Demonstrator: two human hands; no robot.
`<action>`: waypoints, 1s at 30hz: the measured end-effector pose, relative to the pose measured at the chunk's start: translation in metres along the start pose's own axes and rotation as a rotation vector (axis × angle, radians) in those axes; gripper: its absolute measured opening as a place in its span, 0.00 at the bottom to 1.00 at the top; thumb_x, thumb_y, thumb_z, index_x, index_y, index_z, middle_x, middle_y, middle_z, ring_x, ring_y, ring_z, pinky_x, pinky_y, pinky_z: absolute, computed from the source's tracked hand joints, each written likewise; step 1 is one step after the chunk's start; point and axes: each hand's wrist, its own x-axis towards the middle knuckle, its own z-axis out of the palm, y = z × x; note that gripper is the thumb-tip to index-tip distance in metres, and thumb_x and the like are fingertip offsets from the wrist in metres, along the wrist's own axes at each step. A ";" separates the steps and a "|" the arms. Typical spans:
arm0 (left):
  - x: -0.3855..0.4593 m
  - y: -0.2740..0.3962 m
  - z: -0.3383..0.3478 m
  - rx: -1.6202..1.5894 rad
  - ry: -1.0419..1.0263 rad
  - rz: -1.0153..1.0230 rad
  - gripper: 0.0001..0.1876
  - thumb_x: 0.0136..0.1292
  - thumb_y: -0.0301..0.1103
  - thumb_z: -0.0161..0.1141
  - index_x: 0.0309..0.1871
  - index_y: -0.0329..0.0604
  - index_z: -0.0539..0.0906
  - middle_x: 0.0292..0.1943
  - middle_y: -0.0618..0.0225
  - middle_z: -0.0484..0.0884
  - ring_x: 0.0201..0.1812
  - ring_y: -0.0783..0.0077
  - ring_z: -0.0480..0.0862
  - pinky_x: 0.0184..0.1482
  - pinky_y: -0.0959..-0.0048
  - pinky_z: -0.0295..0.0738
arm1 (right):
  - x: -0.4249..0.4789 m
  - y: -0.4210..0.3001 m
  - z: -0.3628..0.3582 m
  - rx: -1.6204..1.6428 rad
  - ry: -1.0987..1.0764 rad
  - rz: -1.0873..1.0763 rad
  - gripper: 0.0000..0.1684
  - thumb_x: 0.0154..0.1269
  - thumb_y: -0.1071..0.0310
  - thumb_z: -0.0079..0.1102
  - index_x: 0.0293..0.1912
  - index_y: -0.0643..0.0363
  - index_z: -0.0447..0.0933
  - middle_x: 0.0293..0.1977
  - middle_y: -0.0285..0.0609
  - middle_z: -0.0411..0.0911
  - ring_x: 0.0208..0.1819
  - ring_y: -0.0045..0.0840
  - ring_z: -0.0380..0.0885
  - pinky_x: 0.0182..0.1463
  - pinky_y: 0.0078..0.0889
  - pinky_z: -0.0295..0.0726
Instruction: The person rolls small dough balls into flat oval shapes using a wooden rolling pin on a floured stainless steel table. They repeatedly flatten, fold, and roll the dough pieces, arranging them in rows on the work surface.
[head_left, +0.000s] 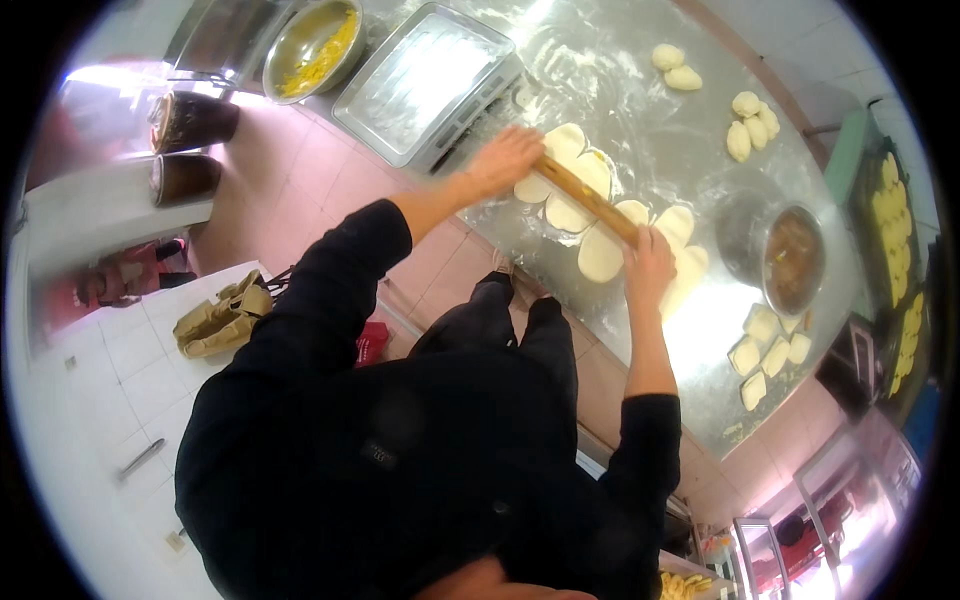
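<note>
A wooden rolling pin (589, 196) lies slantwise over flattened dough rounds, one hand at each end. My left hand (511, 159) holds its far left end, beside the upper dough pieces. Its near right end is in my right hand (649, 262), close to more rounds. Several flat dough rounds (601, 253) spread in a row on the floured steel table (637, 112), partly overlapping. The pin covers parts of some. Another group of dough rounds (679, 225) lies just beyond my right hand.
A metal tray (420, 82) and a steel bowl of yellow shreds (319, 56) stand at the left. Dough balls (750, 124) sit at the far side. On the right are a bowl with brown contents (793, 259) and square dough pieces (765, 345). Dark trays of dough (892, 225) stand beyond.
</note>
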 end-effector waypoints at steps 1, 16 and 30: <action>0.006 -0.011 -0.001 -0.002 -0.023 -0.015 0.21 0.69 0.33 0.64 0.63 0.39 0.77 0.75 0.53 0.73 0.80 0.51 0.67 0.83 0.49 0.58 | 0.010 -0.003 0.012 -0.029 0.005 -0.007 0.32 0.63 0.63 0.75 0.65 0.55 0.76 0.62 0.49 0.77 0.64 0.48 0.76 0.66 0.52 0.76; 0.040 -0.024 0.044 -0.020 0.157 -0.230 0.30 0.78 0.43 0.52 0.77 0.36 0.69 0.80 0.46 0.64 0.82 0.45 0.60 0.82 0.42 0.52 | 0.035 -0.026 0.053 -0.289 0.024 0.222 0.40 0.74 0.52 0.58 0.75 0.68 0.65 0.80 0.62 0.58 0.81 0.56 0.57 0.80 0.69 0.55; -0.103 0.005 0.019 -0.081 -0.040 -0.040 0.25 0.73 0.38 0.61 0.68 0.36 0.75 0.79 0.45 0.64 0.83 0.44 0.57 0.83 0.40 0.50 | -0.092 -0.093 0.051 -0.248 -0.013 0.204 0.42 0.63 0.61 0.74 0.72 0.62 0.68 0.70 0.55 0.70 0.72 0.52 0.68 0.76 0.65 0.64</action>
